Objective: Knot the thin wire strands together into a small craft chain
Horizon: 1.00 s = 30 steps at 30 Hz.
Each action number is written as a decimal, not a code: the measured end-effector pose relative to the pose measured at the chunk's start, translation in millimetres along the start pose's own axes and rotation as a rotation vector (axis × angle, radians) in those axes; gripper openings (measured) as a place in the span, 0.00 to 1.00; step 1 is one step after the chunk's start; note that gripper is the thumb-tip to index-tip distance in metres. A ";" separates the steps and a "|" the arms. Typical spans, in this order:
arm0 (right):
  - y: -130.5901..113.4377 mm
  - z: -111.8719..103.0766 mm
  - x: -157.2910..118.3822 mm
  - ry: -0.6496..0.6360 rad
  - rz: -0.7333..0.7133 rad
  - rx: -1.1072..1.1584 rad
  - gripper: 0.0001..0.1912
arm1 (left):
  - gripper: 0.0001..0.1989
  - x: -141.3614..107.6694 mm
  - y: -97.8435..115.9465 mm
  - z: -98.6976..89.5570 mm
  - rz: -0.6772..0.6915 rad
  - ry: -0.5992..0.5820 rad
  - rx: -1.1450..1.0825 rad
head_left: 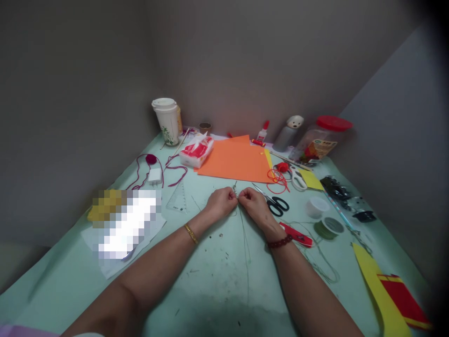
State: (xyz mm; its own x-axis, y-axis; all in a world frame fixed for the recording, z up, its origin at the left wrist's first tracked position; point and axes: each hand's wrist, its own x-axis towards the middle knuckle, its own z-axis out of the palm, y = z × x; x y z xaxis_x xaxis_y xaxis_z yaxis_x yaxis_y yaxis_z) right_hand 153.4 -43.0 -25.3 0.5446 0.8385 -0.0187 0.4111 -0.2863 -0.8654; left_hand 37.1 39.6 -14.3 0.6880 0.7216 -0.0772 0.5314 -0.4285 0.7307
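Over the middle of the table, my left hand (222, 203) and my right hand (255, 205) are close together, fingertips pinched. Between them they grip a thin green cord (247, 262). Its short, thick upper part, knotted or beaded, stands out above my fingertips; I cannot tell which. The loose strands trail down toward me across the table. My fingers hide the spot they pinch. Black-handled scissors (277, 206) lie just right of my right hand, blades pointing toward it. A clear set square (177, 198) is left of my left hand.
Beyond my hands lie orange paper sheets (235, 161) and a tissue pack (197, 150). A white cup (166, 122) stands back left, a red-lidded jar (315, 140) back right. At right are a green cord spool (329, 228) and yellow paper (377, 285). A pixelated patch covers the left side.
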 end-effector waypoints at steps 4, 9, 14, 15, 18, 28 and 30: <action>-0.6 -2.1 -1.6 -0.068 -0.006 0.067 0.04 | 0.06 0.0 -2.8 -1.6 0.016 -0.028 -0.040; -6.9 -5.9 -5.3 -0.138 0.040 0.163 0.05 | 0.06 1.6 -9.7 -1.1 0.049 -0.076 -0.132; -8.8 -7.5 -5.4 -0.106 0.057 0.179 0.07 | 0.07 3.3 -13.1 -2.8 0.015 -0.158 -0.271; -9.5 -7.7 -5.6 -0.087 0.052 0.148 0.07 | 0.07 3.6 -12.9 -3.7 0.002 -0.176 -0.300; -14.1 -8.0 -7.7 -0.003 -0.012 -0.018 0.07 | 0.06 4.4 -11.6 -6.1 -0.027 -0.208 -0.372; -24.1 -0.9 -12.3 0.011 0.000 -0.215 0.05 | 0.05 6.1 -12.8 -7.1 -0.006 -0.246 -0.417; -22.9 -0.4 -11.5 0.021 -0.013 -0.214 0.05 | 0.06 5.9 -12.9 -7.5 0.004 -0.247 -0.401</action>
State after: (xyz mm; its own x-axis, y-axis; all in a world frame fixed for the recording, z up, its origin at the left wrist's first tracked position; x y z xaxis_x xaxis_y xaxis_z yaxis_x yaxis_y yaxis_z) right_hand 138.1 -46.2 -5.1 0.5522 0.8337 0.0038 0.5627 -0.3693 -0.7395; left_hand 30.6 53.4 -19.1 0.8124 0.5488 -0.1971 0.3288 -0.1520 0.9321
